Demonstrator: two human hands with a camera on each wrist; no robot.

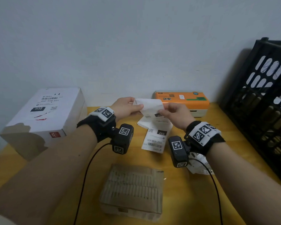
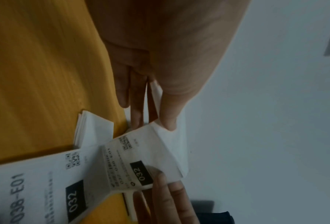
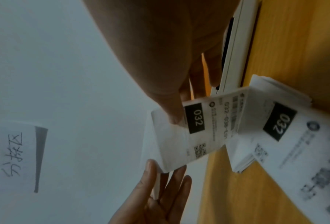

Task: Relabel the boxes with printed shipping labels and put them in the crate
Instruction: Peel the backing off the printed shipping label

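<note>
Both hands hold a printed shipping label marked 032 above the table, in front of the printer. My left hand pinches its curled left edge between thumb and fingers, as the left wrist view shows. The right hand pinches the other corner beside the black 032 block. The label is still joined to a folded strip of labels that hangs down onto the table. A white box with a label stuck on top stands at the left. A brown cardboard box lies in front of me.
An orange label printer stands against the back wall. A black plastic crate is propped along the right edge of the yellow table. Crumpled paper lies under my right wrist. Camera cables trail from both wrists.
</note>
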